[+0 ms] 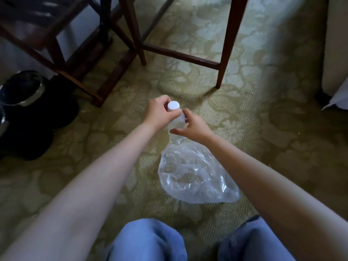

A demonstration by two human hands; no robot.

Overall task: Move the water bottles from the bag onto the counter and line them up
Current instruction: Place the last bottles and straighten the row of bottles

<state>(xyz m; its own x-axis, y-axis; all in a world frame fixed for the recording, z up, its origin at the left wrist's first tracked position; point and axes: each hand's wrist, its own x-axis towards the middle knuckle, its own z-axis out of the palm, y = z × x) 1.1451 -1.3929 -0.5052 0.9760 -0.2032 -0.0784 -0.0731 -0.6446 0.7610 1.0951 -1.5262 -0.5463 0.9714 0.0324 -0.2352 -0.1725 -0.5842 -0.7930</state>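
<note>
Over at 9 o'clock there's a dark stand with a shiny bowl (22, 89), and the wooden stool legs (140, 34) run from 11 to 12 o'clock.

Dead center, the left hand (160, 112) is curled round the neck of a water bottle (176, 125), right under its white cap (173, 106). The right hand (194, 127) grips the body of the same bottle from the other side, thumb and fingers wrapped round it.

The bottle stands roughly upright, and its base is just at the mouth of the clear plastic bag (194, 176). The bag lies crumpled on the patterned carpet (263, 138) toward 6 o'clock, just ahead of the person's knees (148, 240).

Progress-wise I'd call this early to mid. One bottle is basically out of the bag, but it hasn't gone anywhere near a counter, and no counter is in view at all. The bag looks pretty flat, and I can't tell whether more bottles are in it. Carrying the bottle over and lining the bottles up are both left to do.
</note>
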